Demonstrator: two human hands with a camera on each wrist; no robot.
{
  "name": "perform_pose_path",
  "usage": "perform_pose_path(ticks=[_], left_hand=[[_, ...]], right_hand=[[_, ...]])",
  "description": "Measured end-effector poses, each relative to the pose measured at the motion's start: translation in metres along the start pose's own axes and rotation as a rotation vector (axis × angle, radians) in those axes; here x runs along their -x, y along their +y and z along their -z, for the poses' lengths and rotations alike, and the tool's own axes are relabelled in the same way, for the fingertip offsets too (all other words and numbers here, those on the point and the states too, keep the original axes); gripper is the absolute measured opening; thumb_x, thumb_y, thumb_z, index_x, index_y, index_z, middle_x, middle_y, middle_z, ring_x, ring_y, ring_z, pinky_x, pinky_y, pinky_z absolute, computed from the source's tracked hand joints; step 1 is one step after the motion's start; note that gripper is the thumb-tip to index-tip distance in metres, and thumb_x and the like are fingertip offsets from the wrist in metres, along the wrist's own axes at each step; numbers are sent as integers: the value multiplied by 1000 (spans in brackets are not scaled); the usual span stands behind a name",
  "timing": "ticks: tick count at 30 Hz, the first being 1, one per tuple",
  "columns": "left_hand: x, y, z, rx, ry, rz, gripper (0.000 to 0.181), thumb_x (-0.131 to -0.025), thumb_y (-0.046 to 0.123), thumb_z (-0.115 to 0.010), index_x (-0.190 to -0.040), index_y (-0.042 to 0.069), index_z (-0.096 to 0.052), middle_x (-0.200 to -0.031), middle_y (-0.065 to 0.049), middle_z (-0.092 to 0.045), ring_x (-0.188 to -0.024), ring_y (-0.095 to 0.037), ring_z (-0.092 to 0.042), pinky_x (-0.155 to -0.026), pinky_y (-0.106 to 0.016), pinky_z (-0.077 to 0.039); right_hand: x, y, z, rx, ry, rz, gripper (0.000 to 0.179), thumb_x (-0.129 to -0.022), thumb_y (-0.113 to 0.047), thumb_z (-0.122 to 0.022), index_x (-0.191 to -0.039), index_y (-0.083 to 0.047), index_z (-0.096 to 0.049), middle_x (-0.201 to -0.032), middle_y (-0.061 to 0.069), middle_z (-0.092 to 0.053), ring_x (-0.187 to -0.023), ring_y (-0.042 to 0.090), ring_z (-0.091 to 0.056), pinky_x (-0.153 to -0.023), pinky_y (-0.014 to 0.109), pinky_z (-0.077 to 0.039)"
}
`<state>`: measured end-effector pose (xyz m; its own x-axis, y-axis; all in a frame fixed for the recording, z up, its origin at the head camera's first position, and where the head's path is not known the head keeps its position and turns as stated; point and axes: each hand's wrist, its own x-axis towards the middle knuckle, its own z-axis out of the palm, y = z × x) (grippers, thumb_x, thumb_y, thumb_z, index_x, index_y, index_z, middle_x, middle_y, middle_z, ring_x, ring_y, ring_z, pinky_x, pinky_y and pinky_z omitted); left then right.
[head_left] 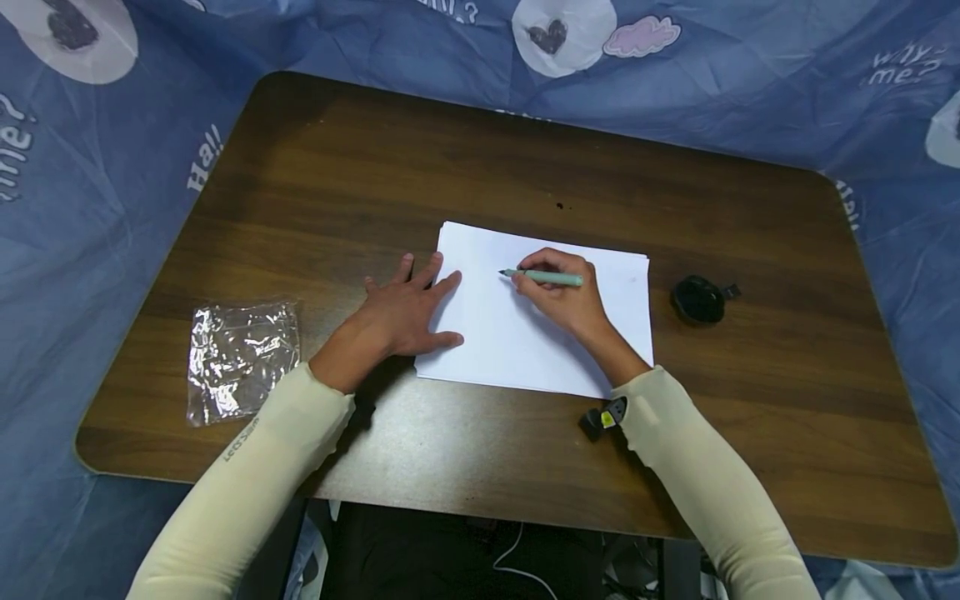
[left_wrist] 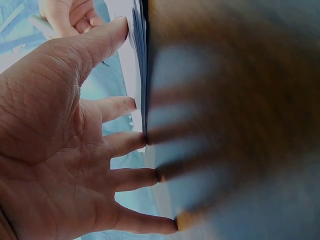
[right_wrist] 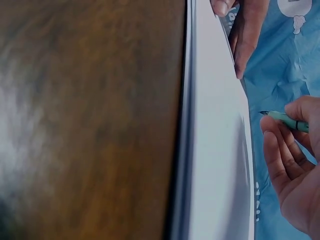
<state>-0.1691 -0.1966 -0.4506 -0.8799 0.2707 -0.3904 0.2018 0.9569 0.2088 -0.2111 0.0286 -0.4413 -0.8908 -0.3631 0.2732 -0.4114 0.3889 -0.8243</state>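
Our right hand (head_left: 564, 302) holds a green pen (head_left: 543, 277) with its fingers curled round it. The pen lies almost flat, long way running side to side, with its dark tip pointing left over the white paper (head_left: 510, 342). Our left hand (head_left: 405, 312) lies flat with fingers spread, pressing the paper's left edge onto the brown tabletop (head_left: 375, 167).
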Motion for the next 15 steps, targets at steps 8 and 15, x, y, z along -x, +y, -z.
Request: perform_pose_path(ticks=[8, 15], left_hand=[[-1, 0, -1, 0, 4, -7, 89, -83, 65, -53, -152, 25, -14, -157, -9, -1, -139, -43, 0, -91, -77, -18], [-1, -1, -2, -1, 12, -8, 89, -82, 65, -53, -152, 25, -14, -157, -9, -1, -139, -43, 0, -90, -77, -19]], right_hand=[[-7, 35, -8, 25, -18, -21, 11, -79, -7, -73, -87, 0, -70, -75, 11, -67, -56, 10, -48, -50, 18, -37], [-9, 44, -10, 29, -35, -45, 12, -80, -19, -74, -87, -9, -71, -75, 0, -67, -58, 11, -51, -51, 20, -40]])
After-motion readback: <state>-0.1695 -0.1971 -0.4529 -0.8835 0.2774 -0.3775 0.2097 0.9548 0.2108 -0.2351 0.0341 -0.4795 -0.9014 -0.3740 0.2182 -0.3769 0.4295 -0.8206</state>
